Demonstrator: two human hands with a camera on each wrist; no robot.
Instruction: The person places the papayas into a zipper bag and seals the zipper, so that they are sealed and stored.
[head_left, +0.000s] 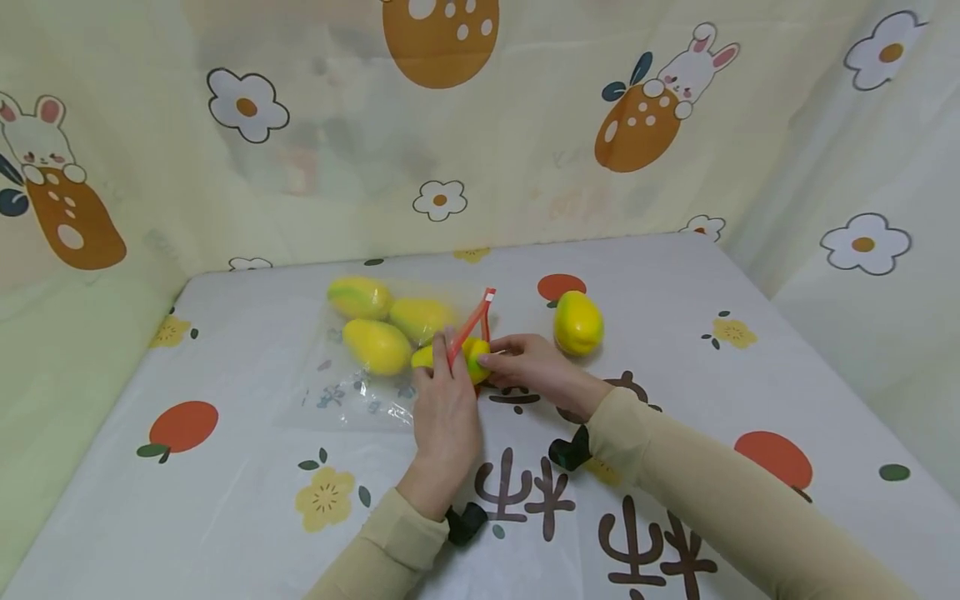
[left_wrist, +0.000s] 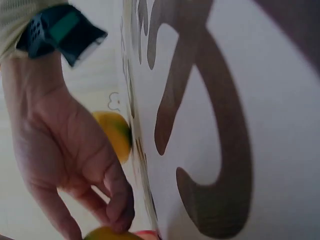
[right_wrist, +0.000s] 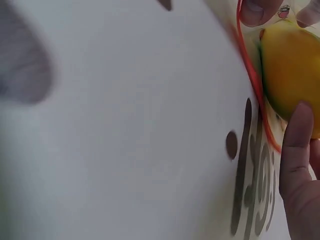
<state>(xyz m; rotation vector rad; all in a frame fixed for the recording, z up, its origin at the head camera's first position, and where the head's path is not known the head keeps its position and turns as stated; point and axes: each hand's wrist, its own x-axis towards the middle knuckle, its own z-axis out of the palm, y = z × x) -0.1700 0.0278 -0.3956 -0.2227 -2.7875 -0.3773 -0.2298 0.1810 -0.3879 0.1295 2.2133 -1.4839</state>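
A clear plastic zip bag (head_left: 322,400) with a red edge strip (head_left: 471,321) lies on the table, three yellow-green mangoes (head_left: 377,347) inside it. At its mouth my right hand (head_left: 543,367) holds another mango (head_left: 477,360), partly within the opening. In the right wrist view, the thumb (right_wrist: 299,135) lies against that mango (right_wrist: 290,70). My left hand (head_left: 447,421) grips the bag at the mouth, its fingertips (right_wrist: 254,11) by the red strip (right_wrist: 255,80). The left wrist view shows mostly the right hand (left_wrist: 75,135) over the held mango (left_wrist: 112,234).
One more mango (head_left: 579,323) stands on the table to the right of the bag, beyond the right hand. A printed cloth (head_left: 247,500) covers the table. Patterned curtains (head_left: 510,125) hang behind it and at both sides.
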